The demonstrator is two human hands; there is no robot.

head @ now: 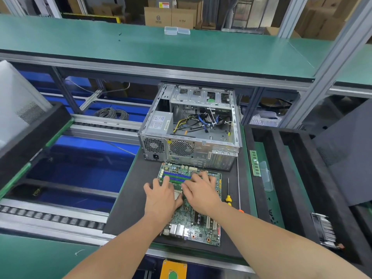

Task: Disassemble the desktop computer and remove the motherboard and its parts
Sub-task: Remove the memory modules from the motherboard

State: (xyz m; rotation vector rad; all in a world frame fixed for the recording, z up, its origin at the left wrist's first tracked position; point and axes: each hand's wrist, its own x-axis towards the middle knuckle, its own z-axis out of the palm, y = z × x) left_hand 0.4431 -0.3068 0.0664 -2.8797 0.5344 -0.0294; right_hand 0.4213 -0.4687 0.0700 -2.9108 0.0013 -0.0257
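Since the motherboard [198,228] lay flat on the black mat [128,208], just in front of the open computer case [191,125], the job looked like taking out the memory sticks [177,176]: push the clips at both ends first, then lift each stick straight up. The left hand [161,196] lay loose with fingers spread, tips touching the sticks' left end. The right hand [201,190] bent its fingers over the right end, and I could not tell if it pinched anything.

i see the motherboard [198,228] flat on the dark mat [128,208] near the worktop's [253,198] front edge, my left hand [161,196] and right hand [201,190] resting on its memory sticks [177,176]; open case [189,125] behind, screwdriver [228,198] beside it.
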